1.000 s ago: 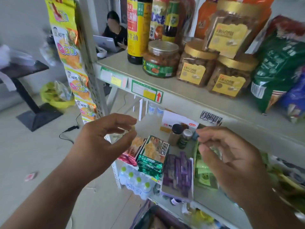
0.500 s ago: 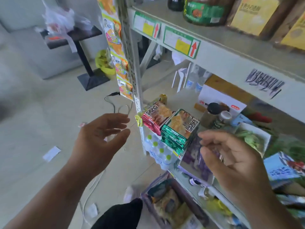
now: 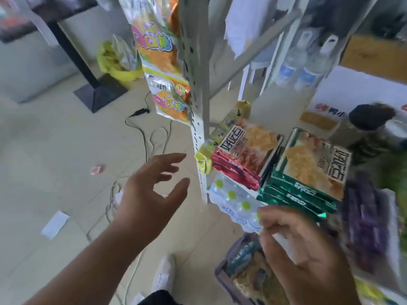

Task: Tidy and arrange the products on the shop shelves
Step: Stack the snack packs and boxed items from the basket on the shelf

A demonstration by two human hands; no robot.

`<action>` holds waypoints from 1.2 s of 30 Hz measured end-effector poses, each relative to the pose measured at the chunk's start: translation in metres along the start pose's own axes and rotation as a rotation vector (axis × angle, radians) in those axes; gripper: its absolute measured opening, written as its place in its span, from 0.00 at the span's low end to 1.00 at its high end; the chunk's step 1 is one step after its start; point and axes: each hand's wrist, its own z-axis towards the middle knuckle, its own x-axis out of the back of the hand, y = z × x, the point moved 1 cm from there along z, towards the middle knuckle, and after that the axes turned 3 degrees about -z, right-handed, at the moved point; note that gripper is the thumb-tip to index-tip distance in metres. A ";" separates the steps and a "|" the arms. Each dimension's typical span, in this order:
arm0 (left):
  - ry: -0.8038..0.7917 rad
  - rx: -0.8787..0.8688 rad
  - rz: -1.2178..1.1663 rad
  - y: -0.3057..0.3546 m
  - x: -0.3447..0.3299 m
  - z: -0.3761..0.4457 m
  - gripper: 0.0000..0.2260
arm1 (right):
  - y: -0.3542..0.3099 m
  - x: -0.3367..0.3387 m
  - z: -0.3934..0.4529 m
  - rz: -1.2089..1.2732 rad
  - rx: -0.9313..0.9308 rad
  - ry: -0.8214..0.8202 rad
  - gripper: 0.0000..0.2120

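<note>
We see the left hand (image 3: 152,194) at the centre of the frame with an empty grip, fingers spread and relaxed above the floor. The right hand (image 3: 308,249) at the lower right has curled fingers, but blur hides whether its grip holds something. Just above it, on the shelf (image 3: 284,93), lie flat glossy packets: a red stack (image 3: 244,150) and beside it a green stack (image 3: 308,170). Under them we see a wrapped pack of bottles (image 3: 233,201). A strip of shiny snack bags (image 3: 163,62) hangs on the white perforated post (image 3: 198,106). The pale tiled floor (image 3: 44,139) carries cables (image 3: 145,137) and paper scraps (image 3: 55,224).
</note>
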 end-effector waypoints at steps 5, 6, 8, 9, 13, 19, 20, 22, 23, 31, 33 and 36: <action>-0.138 -0.206 0.133 -0.076 -0.035 0.071 0.38 | 0.051 -0.095 0.081 -0.128 0.285 0.016 0.27; -0.156 -0.227 0.124 -0.088 -0.043 0.081 0.40 | 0.058 -0.111 0.096 -0.199 0.369 0.013 0.27; -0.172 -0.265 0.018 -0.105 -0.061 0.095 0.37 | 0.074 -0.132 0.117 -0.318 0.507 0.046 0.27; -0.174 -0.286 -0.043 -0.113 -0.069 0.098 0.34 | 0.081 -0.139 0.122 -0.367 0.554 0.076 0.27; -0.165 -0.379 -0.181 -0.146 -0.092 0.100 0.29 | 0.108 -0.152 0.115 -0.446 0.683 0.201 0.25; -0.150 -0.427 -0.312 -0.181 -0.115 0.101 0.36 | 0.151 -0.146 0.110 -0.571 0.787 0.309 0.24; -0.142 -0.424 -0.333 -0.184 -0.119 0.102 0.39 | 0.158 -0.142 0.111 -0.567 0.792 0.323 0.23; -0.125 -0.425 -0.373 -0.187 -0.125 0.103 0.40 | 0.168 -0.135 0.113 -0.520 0.774 0.321 0.23; -0.116 -0.438 -0.392 -0.188 -0.127 0.104 0.39 | 0.171 -0.133 0.113 -0.498 0.755 0.302 0.23; -0.068 -0.463 -0.500 -0.176 -0.110 0.083 0.33 | 0.160 -0.137 0.109 -0.429 0.566 0.175 0.25; -0.066 -0.454 -0.535 -0.175 -0.100 0.070 0.32 | 0.154 -0.137 0.105 -0.379 0.512 0.120 0.25; -0.042 -0.464 -0.581 -0.170 -0.080 0.041 0.29 | 0.147 -0.136 0.096 -0.306 0.445 0.065 0.28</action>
